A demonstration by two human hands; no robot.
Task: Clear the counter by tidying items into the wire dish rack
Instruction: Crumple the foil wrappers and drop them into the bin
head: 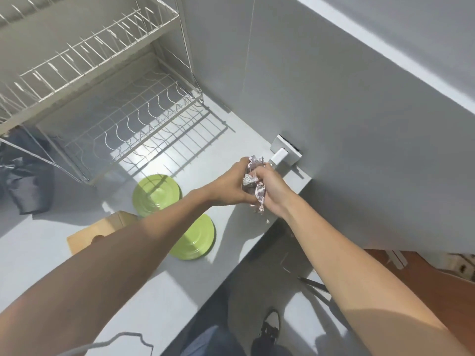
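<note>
Both my hands are closed around a crumpled piece of silvery foil (259, 194) above the right end of the counter, near the wall. My left hand (231, 186) grips it from the left, my right hand (272, 186) from the right. Two green plates lie flat on the counter: one (155, 195) in front of the rack, the other (196, 238) nearer me, partly hidden by my left forearm. A wooden cutting board (102, 231) lies to their left, also partly hidden. The two-tier white wire dish rack (123, 119) stands at the back left with nothing in it.
A white plug sits in a wall socket (285, 152) just behind my hands. A dark grey bag (25, 181) slumps left of the rack. The counter's front edge (246, 253) runs diagonally below my hands; the floor and my shoe (270, 327) show below.
</note>
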